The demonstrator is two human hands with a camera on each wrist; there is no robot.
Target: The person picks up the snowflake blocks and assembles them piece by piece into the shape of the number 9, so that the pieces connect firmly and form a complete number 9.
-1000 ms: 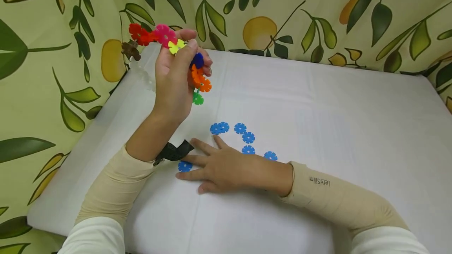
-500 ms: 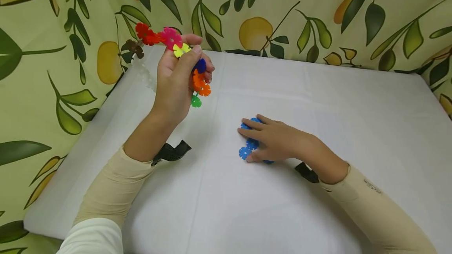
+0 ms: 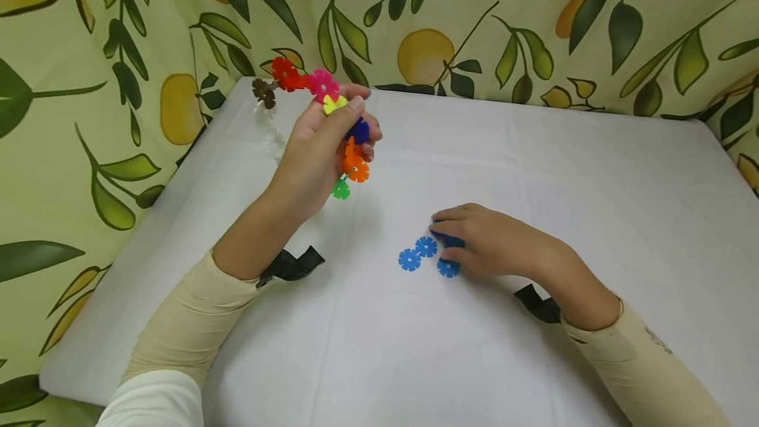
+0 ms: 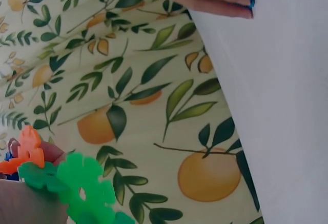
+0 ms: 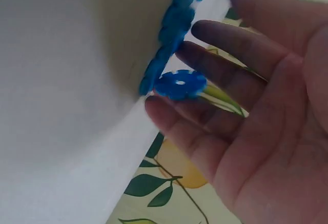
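My left hand (image 3: 317, 153) holds up a chain of linked plastic snowflake discs (image 3: 323, 86), pinched between thumb and fingers. Red, pink, yellow, dark blue, orange and green pieces show, with a brown one and clear ones hanging behind the hand. A green disc (image 4: 84, 188) fills the lower left of the left wrist view. On the table my right hand (image 3: 504, 242) lies palm down over several blue snowflake discs (image 3: 409, 259), some covered by its fingers. From the right wrist view, its loosely spread fingers reach to the blue discs, one of them a disc (image 5: 179, 84) standing out beside the fingertips.
A white cloth covers the table (image 3: 563, 170). Behind and to the left hangs a curtain (image 3: 332, 5) with a leaf and fruit print. Black straps (image 3: 293, 263) stick out at both wrists.
My right hand has swept from the left toward the right, and the scattered blue discs now lie closer together. My left hand has shifted slightly right and down, still holding the chain.
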